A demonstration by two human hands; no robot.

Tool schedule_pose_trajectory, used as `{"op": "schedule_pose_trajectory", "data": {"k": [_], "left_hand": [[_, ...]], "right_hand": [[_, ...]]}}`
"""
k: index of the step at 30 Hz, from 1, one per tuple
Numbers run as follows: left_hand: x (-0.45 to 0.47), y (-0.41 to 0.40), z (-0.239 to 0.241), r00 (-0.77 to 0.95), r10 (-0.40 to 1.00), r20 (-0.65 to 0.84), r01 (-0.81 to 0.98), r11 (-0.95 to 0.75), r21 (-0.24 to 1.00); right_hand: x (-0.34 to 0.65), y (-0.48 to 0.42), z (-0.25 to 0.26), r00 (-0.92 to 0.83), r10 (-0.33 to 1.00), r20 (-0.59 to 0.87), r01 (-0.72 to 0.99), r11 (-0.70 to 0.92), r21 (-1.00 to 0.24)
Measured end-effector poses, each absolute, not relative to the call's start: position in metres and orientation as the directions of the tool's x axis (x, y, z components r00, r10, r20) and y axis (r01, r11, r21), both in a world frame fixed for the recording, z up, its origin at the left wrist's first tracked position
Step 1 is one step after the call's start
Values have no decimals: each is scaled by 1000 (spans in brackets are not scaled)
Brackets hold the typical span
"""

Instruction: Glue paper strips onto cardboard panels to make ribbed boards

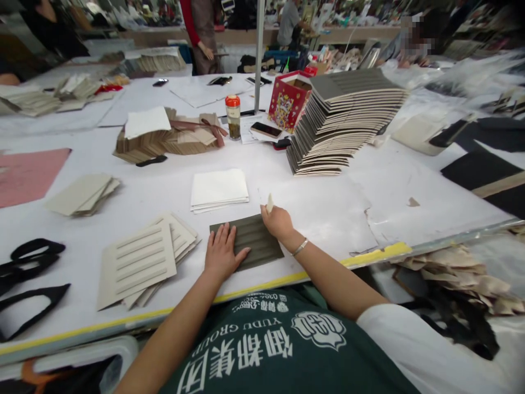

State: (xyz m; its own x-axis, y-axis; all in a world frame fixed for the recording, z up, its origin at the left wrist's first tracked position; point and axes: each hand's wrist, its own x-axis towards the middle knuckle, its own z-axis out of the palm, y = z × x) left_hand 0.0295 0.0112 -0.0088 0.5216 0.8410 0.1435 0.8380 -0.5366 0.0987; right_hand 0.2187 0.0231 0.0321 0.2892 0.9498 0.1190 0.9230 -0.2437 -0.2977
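Flat on the white table lies a dark grey-green panel (259,241) with raised parallel ribs. My left hand (223,251) rests on its left part, fingers spread. At the panel's far right corner, my right hand (279,221) is closed around a small cream-coloured flat tool (269,202), whose tip points up; its exact kind is hidden by the fingers. To the left is a loose pile of pale boards with ribbed strips (141,257). A stack of white sheets (219,189) sits just beyond the panel.
A tall leaning stack of dark panels (344,120) stands at the back right, beside a red box (289,98). A jar with an orange lid (233,117), a phone (266,129) and a metal pole (259,54) are farther back. Black straps (35,273) lie left. Yellow tape (377,254) lines the near edge.
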Motion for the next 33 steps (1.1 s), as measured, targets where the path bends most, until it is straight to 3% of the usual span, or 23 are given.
{"op": "schedule_pose_trajectory", "data": {"k": [3, 6, 9, 12, 15, 19, 21, 23, 27, 29, 33], "left_hand": [[29, 12, -9, 508, 847, 155, 832, -530, 168], [19, 17, -9, 460, 870, 179, 809, -493, 320], [1, 20, -11, 406, 882, 241, 756, -472, 453], [-14, 15, -17, 414, 865, 284, 754, -501, 426], [-17, 7, -24, 425, 873, 239, 804, -485, 343], [-13, 2, -26, 408, 888, 213, 841, -456, 291], [-12, 2, -26, 408, 890, 205, 845, -453, 283], [-11, 2, -26, 408, 893, 191, 848, -448, 283], [-10, 4, -25, 408, 896, 176, 852, -443, 281], [-12, 3, -23, 423, 892, 160, 851, -452, 267], [-15, 0, -8, 434, 880, 193, 851, -471, 233]], "right_hand": [[217, -14, 26, 263, 961, 83, 923, -226, -311], [230, -50, 30, 245, 967, -67, 832, -246, -497], [237, -54, 42, 237, 943, -235, 556, -330, -762], [217, -27, 53, 165, 948, -273, 317, -313, -895], [175, 12, 56, 74, 982, -172, 410, -188, -893], [132, 45, 46, 44, 999, -11, 770, -41, -637], [124, 37, 41, 18, 1000, 2, 858, -15, -513], [121, 12, 37, -45, 999, -18, 879, 31, -475], [128, -56, 39, -152, 983, -106, 790, 57, -610], [141, -79, 43, -140, 978, -156, 706, -12, -708], [195, -95, 51, 148, 975, -164, 488, -216, -845]]}}
